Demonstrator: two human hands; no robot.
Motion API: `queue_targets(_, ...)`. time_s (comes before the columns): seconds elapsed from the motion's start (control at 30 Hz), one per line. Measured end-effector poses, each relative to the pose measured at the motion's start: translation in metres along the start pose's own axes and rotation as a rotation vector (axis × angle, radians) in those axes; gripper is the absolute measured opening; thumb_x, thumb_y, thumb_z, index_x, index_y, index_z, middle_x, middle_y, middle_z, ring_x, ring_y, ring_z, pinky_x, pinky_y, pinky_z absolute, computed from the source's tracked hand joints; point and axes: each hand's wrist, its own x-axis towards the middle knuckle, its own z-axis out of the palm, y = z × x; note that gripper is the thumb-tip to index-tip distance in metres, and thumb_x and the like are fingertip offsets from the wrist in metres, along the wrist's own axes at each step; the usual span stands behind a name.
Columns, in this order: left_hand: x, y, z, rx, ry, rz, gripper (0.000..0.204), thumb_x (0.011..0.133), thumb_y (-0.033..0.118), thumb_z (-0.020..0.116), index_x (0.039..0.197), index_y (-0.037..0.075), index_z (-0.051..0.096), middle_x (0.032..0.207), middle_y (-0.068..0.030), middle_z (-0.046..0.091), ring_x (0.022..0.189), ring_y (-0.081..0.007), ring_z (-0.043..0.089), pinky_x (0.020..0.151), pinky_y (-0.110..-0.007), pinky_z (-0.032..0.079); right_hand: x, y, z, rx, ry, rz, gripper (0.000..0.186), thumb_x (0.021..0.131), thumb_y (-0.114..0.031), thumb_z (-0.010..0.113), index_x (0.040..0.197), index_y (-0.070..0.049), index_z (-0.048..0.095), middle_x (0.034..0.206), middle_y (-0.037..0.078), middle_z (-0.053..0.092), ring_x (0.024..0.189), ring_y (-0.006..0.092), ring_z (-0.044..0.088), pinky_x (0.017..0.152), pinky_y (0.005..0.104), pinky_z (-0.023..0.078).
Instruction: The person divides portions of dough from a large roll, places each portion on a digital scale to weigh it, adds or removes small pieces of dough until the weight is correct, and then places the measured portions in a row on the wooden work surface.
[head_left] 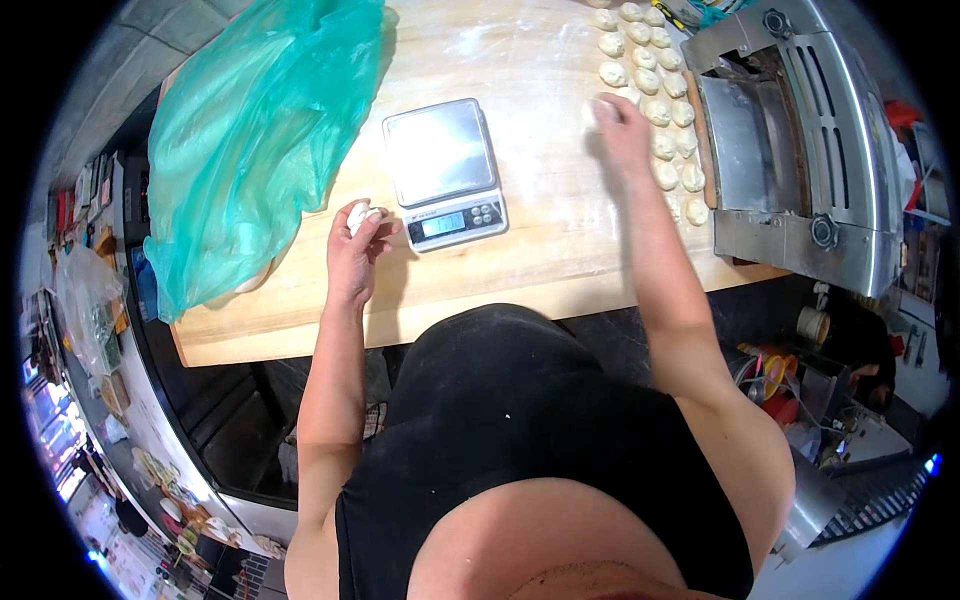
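Note:
My left hand (356, 250) is closed around a small lump of white dough (362, 214), just left of the digital kitchen scale (440, 150). Nothing lies on the scale's silver plate, and its display is lit. Over at the right, my right hand (626, 135) has its fingers bent together, with what looks like a pale piece of dough at the fingertips; the fingers partly hide it. That hand is beside rows of round dough balls (645, 78), which run along the table's right side. Part of the rows is hidden behind my right hand and forearm.
A green plastic sheet (260, 130) covers the left of the floured wooden table (540, 270). A metal dough-rolling machine (800, 140) stands at the right edge, with a wooden strip (700, 140) between it and the dough balls. Shelves with assorted items fill the left side.

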Motion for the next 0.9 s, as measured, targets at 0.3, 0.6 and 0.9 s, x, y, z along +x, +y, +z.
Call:
queue_targets(0.3, 0.049, -0.015, 0.063, 0.681, -0.136, 0.484, 0.046, 0.08, 0.008, 0.071, 0.121, -0.001, 0.054, 0.114, -0.0121, 0.057, 0.102, -0.0195, 0.056, 0.088, -0.031, 0.046, 0.079, 0.023, -0.058, -0.864, -0.091, -0.23, 0.052, 0.083, -0.027, 0.066, 0.128, -0.004, 0.053, 0.118, 0.023, 0.06, 0.113, 0.0368, 0.055, 0.098, 0.0432, 0.043)
queue_targets(0.6, 0.074, -0.019, 0.091, 1.301, -0.338, 0.92, 0.058, 0.079, 0.015, 0.07, 0.132, 0.006, 0.049, 0.13, -0.0225, 0.048, 0.125, -0.0428, 0.042, 0.102, -0.048, 0.036, 0.153, 0.059, -0.013, -0.958, -0.144, -0.151, 0.054, 0.084, -0.035, 0.065, 0.124, 0.0, 0.055, 0.121, 0.024, 0.058, 0.117, 0.0378, 0.052, 0.099, 0.0436, 0.042)
queue_targets(0.9, 0.041, -0.021, -0.028, 0.872, 0.218, 0.715, 0.062, 0.086, 0.018, 0.065, 0.137, -0.005, 0.038, 0.136, -0.0255, 0.045, 0.128, -0.0391, 0.041, 0.108, -0.044, 0.032, 0.135, 0.058, -0.023, -0.371, 0.023, -0.25, 0.027, 0.084, -0.021, 0.067, 0.103, 0.0, 0.067, 0.093, 0.012, 0.068, 0.086, 0.0197, 0.062, 0.082, 0.033, 0.049)
